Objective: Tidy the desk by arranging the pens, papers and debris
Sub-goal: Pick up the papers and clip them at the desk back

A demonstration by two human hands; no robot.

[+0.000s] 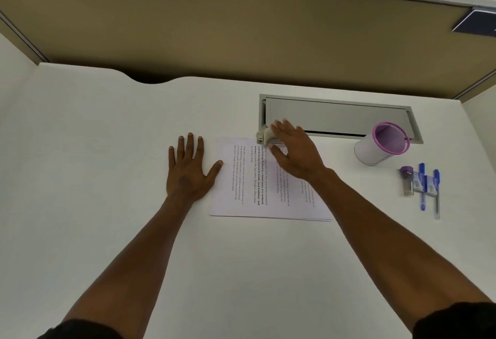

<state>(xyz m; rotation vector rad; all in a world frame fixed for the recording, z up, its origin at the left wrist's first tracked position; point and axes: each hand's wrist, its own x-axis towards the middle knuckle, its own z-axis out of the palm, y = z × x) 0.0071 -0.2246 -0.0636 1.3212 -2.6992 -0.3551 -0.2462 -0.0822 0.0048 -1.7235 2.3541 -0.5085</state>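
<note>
A thin stack of printed papers lies flat in the middle of the white desk. My left hand rests flat on the desk with fingers spread, its thumb touching the stack's left edge. My right hand lies over the stack's far edge, its fingers draped on a small white stapler at the top of the papers. To the right, two blue pens and a purple-capped item lie side by side. A white pen cup with a purple mesh rim stands tilted beyond them.
A grey cable hatch is set into the desk behind the papers. A tan partition wall closes off the back, with a curved cut-out in the desk's far edge.
</note>
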